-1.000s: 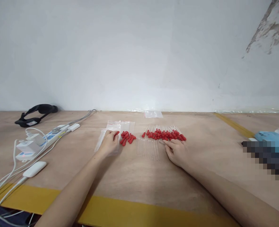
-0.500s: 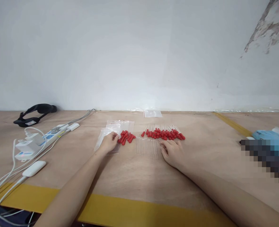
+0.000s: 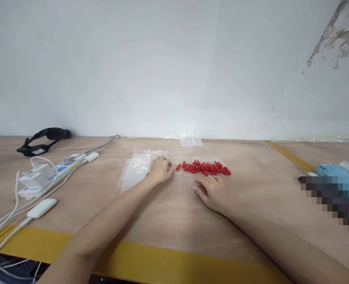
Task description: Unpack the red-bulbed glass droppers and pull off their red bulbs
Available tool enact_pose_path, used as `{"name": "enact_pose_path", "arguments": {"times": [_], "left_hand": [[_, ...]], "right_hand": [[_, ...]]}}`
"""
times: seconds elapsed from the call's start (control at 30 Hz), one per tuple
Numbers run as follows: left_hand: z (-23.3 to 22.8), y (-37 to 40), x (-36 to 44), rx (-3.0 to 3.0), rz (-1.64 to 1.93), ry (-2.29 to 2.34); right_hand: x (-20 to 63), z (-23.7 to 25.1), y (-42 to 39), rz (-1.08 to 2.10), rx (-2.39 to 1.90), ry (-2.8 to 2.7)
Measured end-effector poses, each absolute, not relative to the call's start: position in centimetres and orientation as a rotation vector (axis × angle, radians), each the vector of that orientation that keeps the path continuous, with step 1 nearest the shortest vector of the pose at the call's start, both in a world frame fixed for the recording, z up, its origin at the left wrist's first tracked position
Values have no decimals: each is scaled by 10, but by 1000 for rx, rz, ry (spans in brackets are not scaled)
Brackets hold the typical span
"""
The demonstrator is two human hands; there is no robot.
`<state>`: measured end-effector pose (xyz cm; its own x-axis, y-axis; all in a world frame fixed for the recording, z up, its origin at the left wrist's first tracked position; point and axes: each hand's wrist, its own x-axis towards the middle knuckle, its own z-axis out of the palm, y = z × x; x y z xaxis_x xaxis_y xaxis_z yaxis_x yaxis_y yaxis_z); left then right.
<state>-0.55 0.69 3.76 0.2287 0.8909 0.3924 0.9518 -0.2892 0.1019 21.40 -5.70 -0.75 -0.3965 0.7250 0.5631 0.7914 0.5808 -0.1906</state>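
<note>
My left hand (image 3: 162, 169) rests with bent, slightly parted fingers at the left edge of a row of thin clear glass tubes (image 3: 182, 184). It covers most of a small group of red rubber bulbs, with one bit of red showing to its left. On the row's other side lies my right hand (image 3: 212, 192), thumb and index finger apart, tips beside the tubes. Neither hand shows anything in its grasp. Behind the tubes is a heap of red rubber bulbs (image 3: 207, 167), with thin pale tubes (image 3: 204, 158) reaching back from them. Clear plastic bags (image 3: 136, 173) lie left of my left hand.
A power strip (image 3: 63, 169) with white chargers (image 3: 34, 184) and trailing cables is on the left, with a white oval device (image 3: 42, 208) nearby. Black headgear (image 3: 44, 141) sits behind. A small clear bag (image 3: 191, 142) lies by the wall; a blue packet (image 3: 337, 175) is far right.
My left hand has moved right from the bags, over the small group of bulbs, to the tubes' left edge. My right hand has shifted slightly left and its thumb has come forward.
</note>
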Motion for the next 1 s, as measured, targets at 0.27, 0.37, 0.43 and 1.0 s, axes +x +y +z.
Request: {"name": "enact_pose_path", "arguments": {"times": [0.27, 0.37, 0.43, 1.0], "left_hand": [[36, 40, 26, -2298, -350, -1973], [36, 40, 27, -2237, -403, -1997], [37, 35, 24, -2184, -445, -2004], [3, -56, -15, -2520, -1008, -1276]], "right_hand": [[218, -12, -53, -31, -1164, -2246], [218, -14, -52, -21, -1163, -2245], [218, -16, -51, -11, -1162, -2237], [223, -15, -46, 78, -1051, -1931]]}}
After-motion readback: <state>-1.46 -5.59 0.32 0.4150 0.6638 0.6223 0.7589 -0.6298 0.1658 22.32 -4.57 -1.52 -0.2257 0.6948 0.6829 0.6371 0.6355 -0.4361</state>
